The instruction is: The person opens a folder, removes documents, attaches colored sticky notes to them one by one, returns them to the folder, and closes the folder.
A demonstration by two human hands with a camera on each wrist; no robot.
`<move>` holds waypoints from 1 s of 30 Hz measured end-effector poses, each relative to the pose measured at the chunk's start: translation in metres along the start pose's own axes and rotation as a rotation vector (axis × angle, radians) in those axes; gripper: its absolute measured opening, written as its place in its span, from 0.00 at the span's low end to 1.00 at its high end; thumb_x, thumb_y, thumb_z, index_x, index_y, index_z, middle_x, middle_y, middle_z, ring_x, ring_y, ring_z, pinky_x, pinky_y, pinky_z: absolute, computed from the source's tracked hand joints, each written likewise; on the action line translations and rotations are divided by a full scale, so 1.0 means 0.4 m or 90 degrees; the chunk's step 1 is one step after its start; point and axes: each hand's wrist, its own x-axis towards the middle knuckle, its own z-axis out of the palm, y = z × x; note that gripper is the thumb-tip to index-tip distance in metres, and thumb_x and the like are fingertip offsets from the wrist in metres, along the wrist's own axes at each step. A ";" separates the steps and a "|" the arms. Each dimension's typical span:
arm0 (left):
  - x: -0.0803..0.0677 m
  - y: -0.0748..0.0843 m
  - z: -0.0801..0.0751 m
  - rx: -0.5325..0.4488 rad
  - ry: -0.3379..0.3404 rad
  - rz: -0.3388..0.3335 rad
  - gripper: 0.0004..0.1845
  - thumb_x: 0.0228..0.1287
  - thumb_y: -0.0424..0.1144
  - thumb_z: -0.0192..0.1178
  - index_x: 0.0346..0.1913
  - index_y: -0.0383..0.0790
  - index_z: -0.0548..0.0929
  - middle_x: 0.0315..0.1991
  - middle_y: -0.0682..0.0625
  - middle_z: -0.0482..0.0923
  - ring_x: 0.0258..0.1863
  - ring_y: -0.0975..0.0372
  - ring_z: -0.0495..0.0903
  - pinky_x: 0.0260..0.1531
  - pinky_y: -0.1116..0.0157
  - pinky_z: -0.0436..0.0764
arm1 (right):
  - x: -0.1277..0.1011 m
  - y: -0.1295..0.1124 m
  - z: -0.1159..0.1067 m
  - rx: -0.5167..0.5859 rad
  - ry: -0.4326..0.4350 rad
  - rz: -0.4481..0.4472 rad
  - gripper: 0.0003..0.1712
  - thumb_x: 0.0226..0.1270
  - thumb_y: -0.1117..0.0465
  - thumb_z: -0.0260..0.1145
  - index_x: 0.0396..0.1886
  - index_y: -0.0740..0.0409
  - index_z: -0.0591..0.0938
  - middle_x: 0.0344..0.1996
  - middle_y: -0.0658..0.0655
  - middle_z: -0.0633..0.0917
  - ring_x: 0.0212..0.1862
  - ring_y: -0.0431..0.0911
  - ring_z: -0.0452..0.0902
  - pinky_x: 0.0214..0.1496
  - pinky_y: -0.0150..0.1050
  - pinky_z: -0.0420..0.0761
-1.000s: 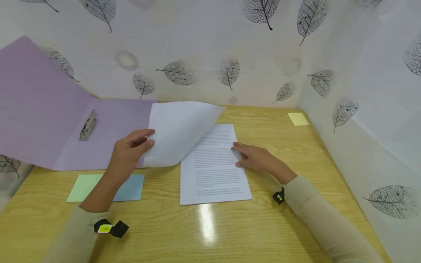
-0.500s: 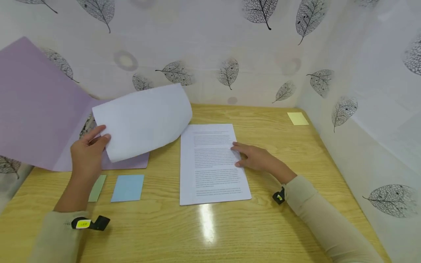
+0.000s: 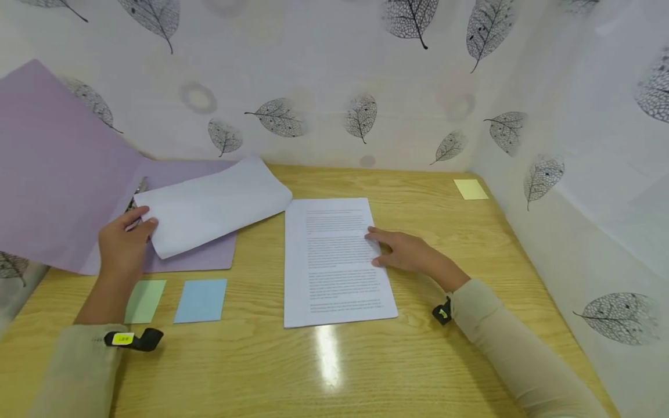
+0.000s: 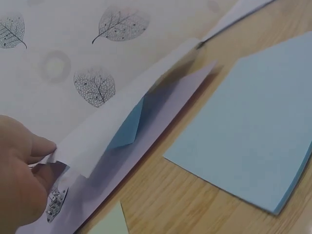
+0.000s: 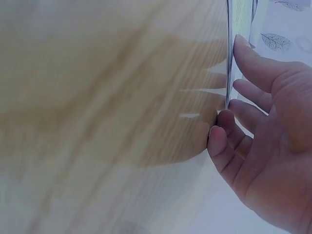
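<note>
The blank sheet (image 3: pixel 211 204) curls over the open purple folder (image 3: pixel 63 174) at the table's left, and I pinch its near corner between thumb and fingers of my left hand (image 3: pixel 122 244). My right hand (image 3: pixel 405 252) lies with fingers nearly straight on the right edge of the printed page (image 3: pixel 334 261), flat on the wooden table (image 3: pixel 418 360).

right hand (image 5: pixel 273 141) with straight fingertips (image 5: pixel 241 45) on the paper's edge (image 5: pixel 233 58) over the wooden table (image 5: pixel 107 97)
</note>
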 end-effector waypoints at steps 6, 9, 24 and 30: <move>0.016 -0.016 -0.003 0.087 0.032 -0.003 0.27 0.75 0.41 0.56 0.74 0.45 0.69 0.76 0.44 0.61 0.59 0.67 0.72 0.44 0.85 0.76 | -0.001 -0.008 -0.003 0.015 -0.005 0.019 0.42 0.69 0.45 0.68 0.79 0.48 0.63 0.79 0.52 0.59 0.77 0.57 0.59 0.73 0.58 0.67; 0.007 -0.012 0.003 0.115 0.045 0.024 0.27 0.75 0.40 0.55 0.74 0.43 0.69 0.76 0.42 0.62 0.67 0.62 0.68 0.58 0.76 0.75 | -0.001 -0.009 -0.003 0.012 -0.007 0.022 0.43 0.69 0.45 0.68 0.79 0.48 0.63 0.79 0.52 0.59 0.77 0.57 0.58 0.73 0.59 0.66; -0.215 0.009 0.316 0.204 -0.416 0.327 0.26 0.77 0.39 0.55 0.73 0.33 0.69 0.76 0.37 0.57 0.72 0.39 0.64 0.68 0.41 0.68 | 0.001 0.002 -0.004 0.028 -0.009 0.028 0.43 0.69 0.45 0.68 0.79 0.46 0.63 0.80 0.50 0.58 0.78 0.57 0.56 0.75 0.59 0.63; -0.248 -0.021 0.378 0.284 -0.474 0.347 0.25 0.74 0.38 0.59 0.68 0.31 0.74 0.76 0.38 0.59 0.76 0.42 0.57 0.72 0.42 0.62 | 0.002 -0.004 -0.005 0.027 -0.013 0.025 0.43 0.70 0.44 0.67 0.79 0.47 0.62 0.80 0.51 0.57 0.78 0.58 0.55 0.75 0.60 0.63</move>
